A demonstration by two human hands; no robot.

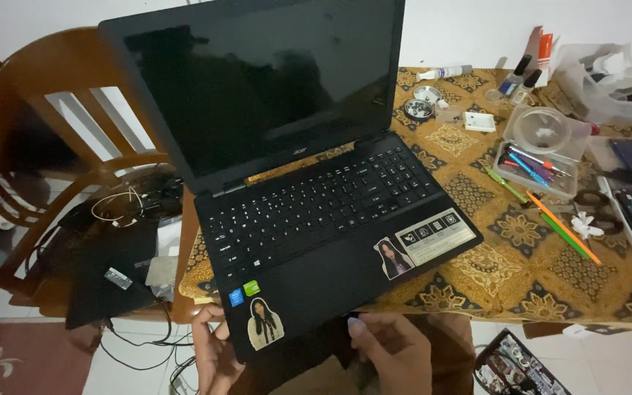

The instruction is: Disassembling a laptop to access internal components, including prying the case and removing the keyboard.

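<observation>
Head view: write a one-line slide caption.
Both hands, left hand and right hand, at the front edge of an open black laptop on a patterned tablecloth.

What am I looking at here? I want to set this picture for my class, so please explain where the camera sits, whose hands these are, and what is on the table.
There is one picture, taken by a camera on a person's head looking down. No machine is involved: the left hand and right hand are that person's own bare hands. Both touch the near edge of an open black laptop with a dark screen and stickers. It rests on a patterned tablecloth, overhanging the edge. To the right lie a clear box of pens, loose pencils and small bottles. A wooden chair with cables stands on the left.
</observation>
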